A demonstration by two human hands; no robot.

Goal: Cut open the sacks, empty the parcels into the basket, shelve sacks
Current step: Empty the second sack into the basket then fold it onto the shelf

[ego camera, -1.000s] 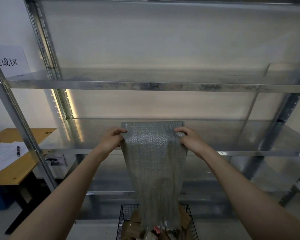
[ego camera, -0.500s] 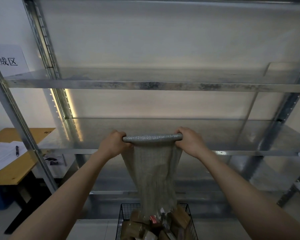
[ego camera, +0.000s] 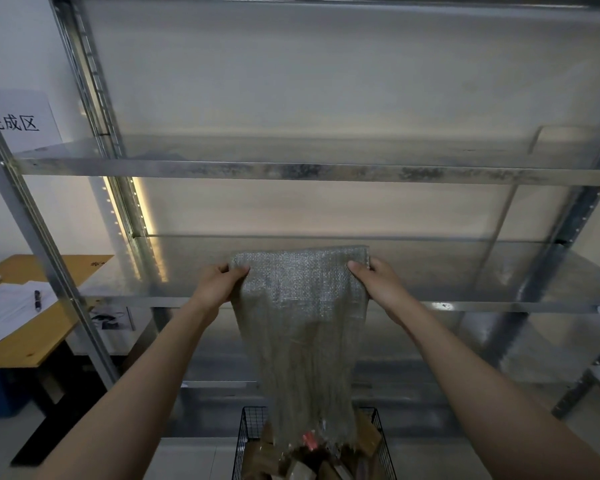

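A grey woven sack [ego camera: 302,327] hangs limp and upside down in front of the metal shelving. My left hand [ego camera: 219,284] grips its upper left corner and my right hand [ego camera: 378,285] grips its upper right corner. The sack's open lower end dangles into a black wire basket [ego camera: 246,434] on the floor. Brown parcels [ego camera: 366,434] lie inside the basket, partly hidden by the sack.
Bare galvanised shelves [ego camera: 291,169] span the view, one level [ego camera: 499,271] just behind my hands. A wooden desk [ego camera: 32,344] with papers and a pen stands at the left. A white sign [ego camera: 18,121] hangs on the left wall.
The sack dropped and bunched half a second ago, then I lifted it again so its top edge now spreads flat and higher between my hands.
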